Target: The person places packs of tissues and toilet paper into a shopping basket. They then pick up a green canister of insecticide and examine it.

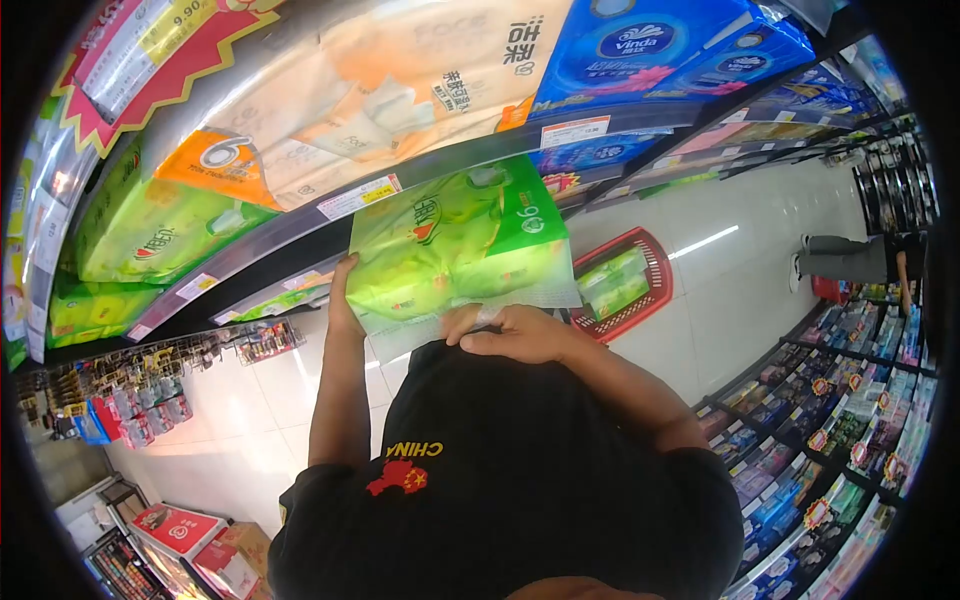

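Observation:
A green multi-pack of tissues (450,245), wrapped in plastic, is held up at the shelf front, overlapping the shelf's price rail. My left hand (345,300) grips its left side, with most of the fingers hidden behind the pack. My right hand (510,332) holds the near edge, its fingers bent over the clear plastic film. Beyond the pack's right side, a red shopping basket (655,285) stands on the floor. Inside it lies another green pack (613,283).
Large orange-and-white packs (380,90) and blue Vinda packs (650,45) fill the shelf above. More green packs (150,220) sit at the left. Stocked shelves (800,430) line the right side. A person's legs (850,258) show farther down the aisle.

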{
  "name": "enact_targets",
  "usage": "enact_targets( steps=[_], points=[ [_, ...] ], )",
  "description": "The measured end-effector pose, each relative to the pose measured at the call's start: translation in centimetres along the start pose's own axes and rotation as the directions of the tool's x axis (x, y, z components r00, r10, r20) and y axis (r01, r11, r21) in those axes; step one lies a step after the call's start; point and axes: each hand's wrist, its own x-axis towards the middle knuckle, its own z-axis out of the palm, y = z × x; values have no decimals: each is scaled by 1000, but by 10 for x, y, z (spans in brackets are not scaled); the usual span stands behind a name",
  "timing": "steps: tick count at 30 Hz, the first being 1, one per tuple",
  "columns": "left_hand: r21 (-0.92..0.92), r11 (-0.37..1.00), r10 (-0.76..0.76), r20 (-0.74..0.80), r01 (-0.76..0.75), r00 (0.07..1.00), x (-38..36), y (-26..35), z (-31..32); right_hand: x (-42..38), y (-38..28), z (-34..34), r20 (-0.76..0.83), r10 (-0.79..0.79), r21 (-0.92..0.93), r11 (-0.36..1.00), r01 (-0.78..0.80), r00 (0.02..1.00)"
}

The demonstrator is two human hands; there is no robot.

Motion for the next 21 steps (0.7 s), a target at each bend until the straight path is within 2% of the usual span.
enact_targets(
  steps=[3, 9, 11, 15, 18, 19, 21],
  points=[
    [13, 1000, -24, -37, 24, 999, -3, 4, -1, 4, -3, 1, 18, 8, -28, 1000, -7, 1000],
    [38, 999, 23, -87, -19, 996, -5, 7, -11, 14, -3, -3, 52, 52, -109, 993, -46, 997],
    [45, 998, 56, -53, -54, 997, 0, 11, -13, 23, -2, -7, 42, 52, -111, 993, -47, 998],
    [117, 985, 126, -6, -124, 992, 26, 23, -14, 46, -2, -22, -92, -2, -97, 995, -7, 996],
    [93, 980, 180, -53, -174, 982, 43, 24, 5, 61, 8, -41, -181, 38, 94, 995, -21, 983],
    [133, 973, 193, -14, -190, 981, 47, 25, 11, 64, 9, -47, -227, -9, 154, 987, 45, 974],
    [236, 955, 221, -175, -177, 959, 45, 24, 22, 69, 4, -56, -286, -6, 149, 988, 50, 958]
  ],
)
